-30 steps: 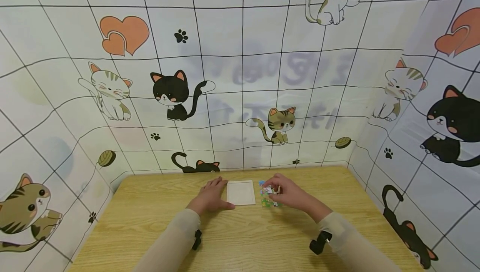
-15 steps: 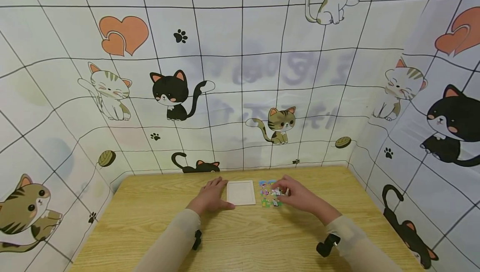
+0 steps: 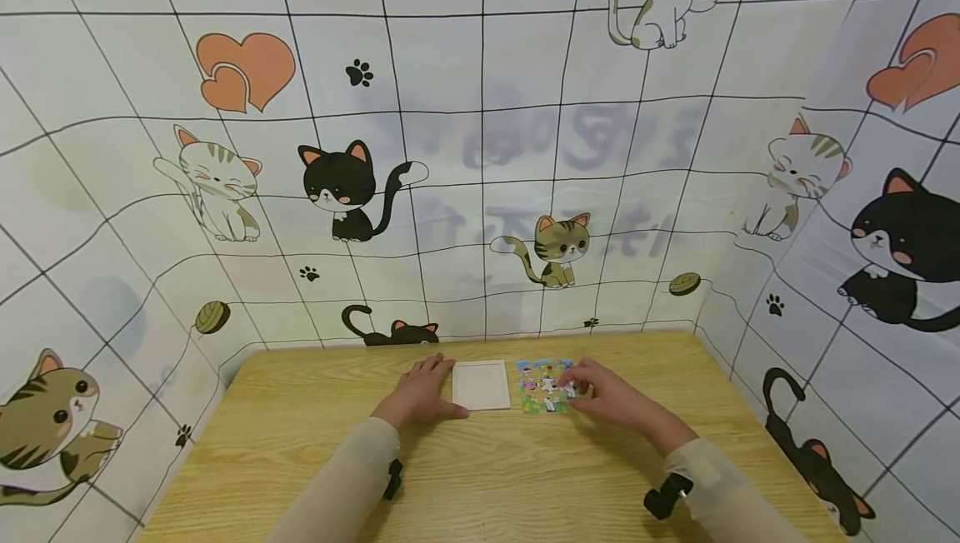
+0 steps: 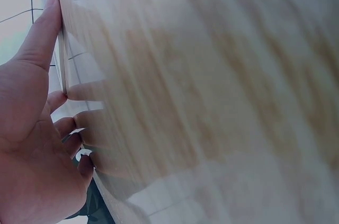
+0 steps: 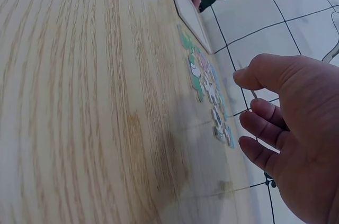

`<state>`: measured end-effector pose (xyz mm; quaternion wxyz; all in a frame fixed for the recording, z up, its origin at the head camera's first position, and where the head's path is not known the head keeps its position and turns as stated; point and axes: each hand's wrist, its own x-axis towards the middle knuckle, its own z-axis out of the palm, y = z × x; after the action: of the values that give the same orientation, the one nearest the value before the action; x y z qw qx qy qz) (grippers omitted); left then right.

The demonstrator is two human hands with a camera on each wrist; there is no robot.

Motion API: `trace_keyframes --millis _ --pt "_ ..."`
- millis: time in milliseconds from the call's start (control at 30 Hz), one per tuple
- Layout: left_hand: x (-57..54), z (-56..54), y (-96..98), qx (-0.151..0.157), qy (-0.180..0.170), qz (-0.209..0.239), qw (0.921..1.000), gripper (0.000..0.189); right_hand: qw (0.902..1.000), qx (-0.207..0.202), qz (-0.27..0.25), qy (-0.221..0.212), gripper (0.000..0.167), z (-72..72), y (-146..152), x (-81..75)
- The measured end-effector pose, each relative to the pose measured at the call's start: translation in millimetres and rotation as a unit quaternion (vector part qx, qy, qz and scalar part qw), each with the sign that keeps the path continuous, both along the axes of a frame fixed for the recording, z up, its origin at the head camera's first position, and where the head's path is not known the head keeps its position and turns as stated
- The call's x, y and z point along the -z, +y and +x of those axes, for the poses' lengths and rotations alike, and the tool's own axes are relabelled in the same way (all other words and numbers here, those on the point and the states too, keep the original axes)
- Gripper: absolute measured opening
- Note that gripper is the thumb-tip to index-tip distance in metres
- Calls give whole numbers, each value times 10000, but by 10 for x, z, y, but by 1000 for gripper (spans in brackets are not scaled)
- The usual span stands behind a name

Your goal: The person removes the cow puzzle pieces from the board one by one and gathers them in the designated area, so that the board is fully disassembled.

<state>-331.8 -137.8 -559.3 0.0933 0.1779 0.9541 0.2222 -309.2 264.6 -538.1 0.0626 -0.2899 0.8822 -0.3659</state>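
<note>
My left hand [image 3: 420, 393] lies at the left side of a square pale wooden puzzle tray [image 3: 481, 385], its fingers and thumb spread along the edge. In the left wrist view, the left hand's fingers [image 4: 66, 128] touch the tabletop. Just right of the tray lie several colourful jigsaw puzzle pieces [image 3: 530, 383], set close together in rows. My right hand [image 3: 611, 400] is over their right side, thumb and fingers bent. A thin edge of a puzzle piece [image 5: 254, 95] shows between thumb and fingers in the right wrist view; most of it is hidden.
The wooden table [image 3: 465, 476] runs back to a white wall sheet [image 3: 450, 210] with a grid and cartoon cats. Similar sheets stand at both sides. A black wrist camera [image 3: 667, 495] sits on the right sleeve.
My right hand has shifted right across the puzzle pieces, and more of them show on its left. The left hand and the tray have stayed in place.
</note>
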Motion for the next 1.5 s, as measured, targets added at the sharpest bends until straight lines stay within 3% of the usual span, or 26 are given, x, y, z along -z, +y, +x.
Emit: trace_keyframes --millis 467,900,1500 --pt "5 11 -4 3 -38 44 10000 109 9998 -95 91 127 29 17 99 106" --pt "32 -7 -8 2 -48 43 10000 110 9994 60 308 118 24 24 134 222" --pt "-7 1 -6 -7 -83 39 10000 109 9990 23 444 45 22 -14 155 251"
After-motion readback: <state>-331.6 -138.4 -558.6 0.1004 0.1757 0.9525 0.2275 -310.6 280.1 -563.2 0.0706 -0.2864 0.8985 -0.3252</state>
